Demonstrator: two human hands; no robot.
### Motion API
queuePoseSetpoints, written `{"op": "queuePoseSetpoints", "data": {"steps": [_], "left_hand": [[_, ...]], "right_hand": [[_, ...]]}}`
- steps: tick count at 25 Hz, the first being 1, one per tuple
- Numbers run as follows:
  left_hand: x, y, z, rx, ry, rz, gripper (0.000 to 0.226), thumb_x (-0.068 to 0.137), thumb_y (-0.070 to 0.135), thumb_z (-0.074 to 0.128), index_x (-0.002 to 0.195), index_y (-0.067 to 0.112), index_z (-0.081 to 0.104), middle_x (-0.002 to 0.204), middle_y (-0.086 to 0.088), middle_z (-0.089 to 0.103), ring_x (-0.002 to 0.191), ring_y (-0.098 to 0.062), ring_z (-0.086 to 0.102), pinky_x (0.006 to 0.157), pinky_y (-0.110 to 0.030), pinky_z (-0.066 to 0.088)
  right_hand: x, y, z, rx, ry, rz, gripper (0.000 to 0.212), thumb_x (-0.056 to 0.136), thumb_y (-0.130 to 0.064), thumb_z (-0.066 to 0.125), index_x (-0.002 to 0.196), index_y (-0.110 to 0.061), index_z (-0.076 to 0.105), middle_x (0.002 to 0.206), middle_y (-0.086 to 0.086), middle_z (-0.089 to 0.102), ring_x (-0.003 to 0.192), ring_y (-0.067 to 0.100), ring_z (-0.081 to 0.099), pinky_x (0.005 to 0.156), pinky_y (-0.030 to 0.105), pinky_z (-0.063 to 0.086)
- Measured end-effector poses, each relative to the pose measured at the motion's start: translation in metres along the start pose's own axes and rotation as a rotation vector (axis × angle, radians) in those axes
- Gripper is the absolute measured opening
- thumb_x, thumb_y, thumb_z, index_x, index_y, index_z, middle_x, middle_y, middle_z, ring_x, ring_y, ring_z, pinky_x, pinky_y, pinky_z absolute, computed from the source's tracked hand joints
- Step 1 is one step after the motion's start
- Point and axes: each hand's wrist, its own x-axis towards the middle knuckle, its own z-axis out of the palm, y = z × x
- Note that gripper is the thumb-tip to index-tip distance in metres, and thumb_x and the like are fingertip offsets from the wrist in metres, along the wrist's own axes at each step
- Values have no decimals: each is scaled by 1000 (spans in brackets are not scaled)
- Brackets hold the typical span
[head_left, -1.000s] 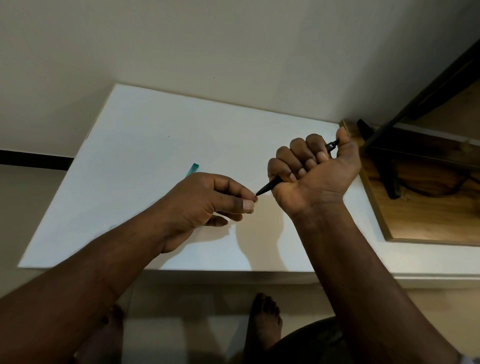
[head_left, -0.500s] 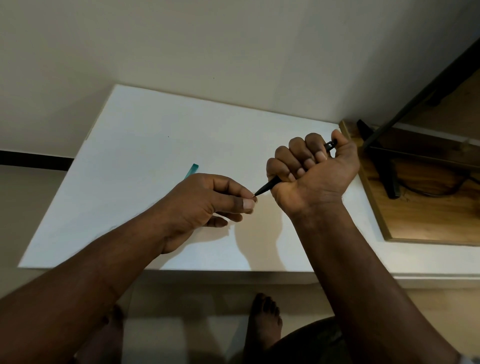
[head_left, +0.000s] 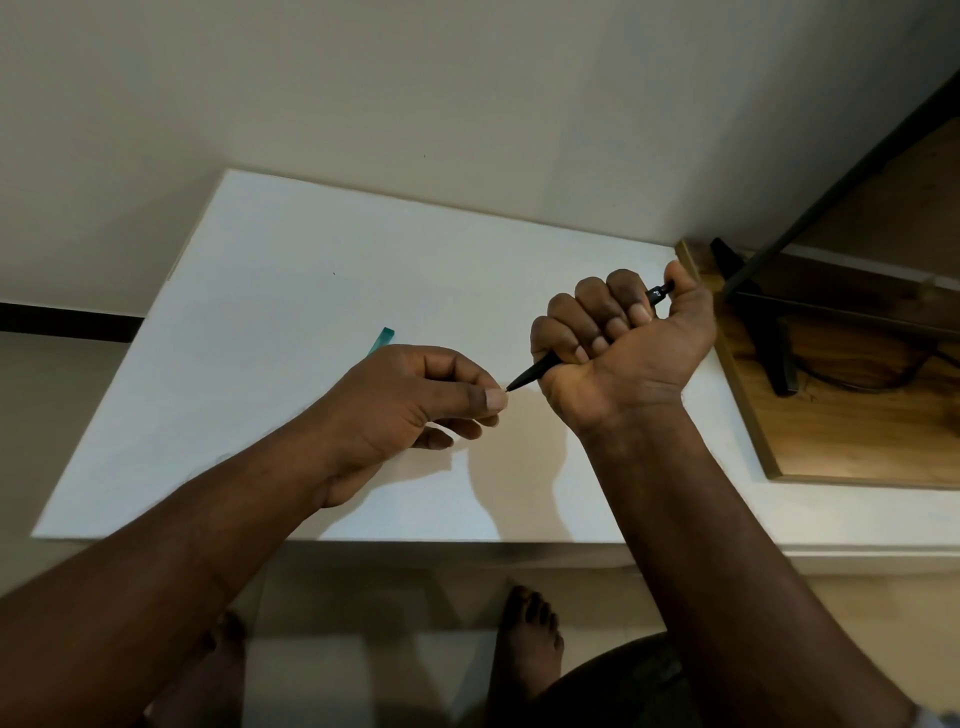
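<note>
My right hand (head_left: 623, 343) grips a black pen (head_left: 535, 373) in a fist above the white table (head_left: 270, 291). The thumb presses on the pen's top end (head_left: 660, 292). The pen's tip points down and left. My left hand (head_left: 415, 400) pinches thumb and forefinger together right at that tip; anything thin held between them is too small to see. A teal strip (head_left: 382, 340) lies on the table, partly hidden behind my left hand.
A wooden surface (head_left: 857, 431) with black stand legs (head_left: 774, 338) and a cable adjoins the table on the right. The wall runs along the table's far edge. Bare feet (head_left: 530, 639) stand on the floor below the near edge.
</note>
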Motion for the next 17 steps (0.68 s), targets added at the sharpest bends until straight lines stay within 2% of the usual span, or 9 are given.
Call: {"op": "queuePoseSetpoints", "data": {"steps": [10, 17], "left_hand": [[1, 0, -1, 24, 6, -42, 10, 90, 25, 72, 87, 17, 78, 84, -1, 80, 81, -15, 75, 72, -30, 53], [1, 3, 0, 39, -16, -30, 9, 90, 22, 71, 91, 21, 80, 89, 1, 81, 87, -17, 77, 75, -30, 53]], "right_hand": [[2, -1, -2, 23, 13, 24, 46, 95, -45, 44, 58, -21, 29, 55, -6, 18, 43, 12, 14, 46, 22, 11], [2, -1, -2, 16, 40, 23, 47, 95, -47, 44, 58, -21, 29, 57, -6, 19, 44, 12, 13, 49, 23, 10]]}}
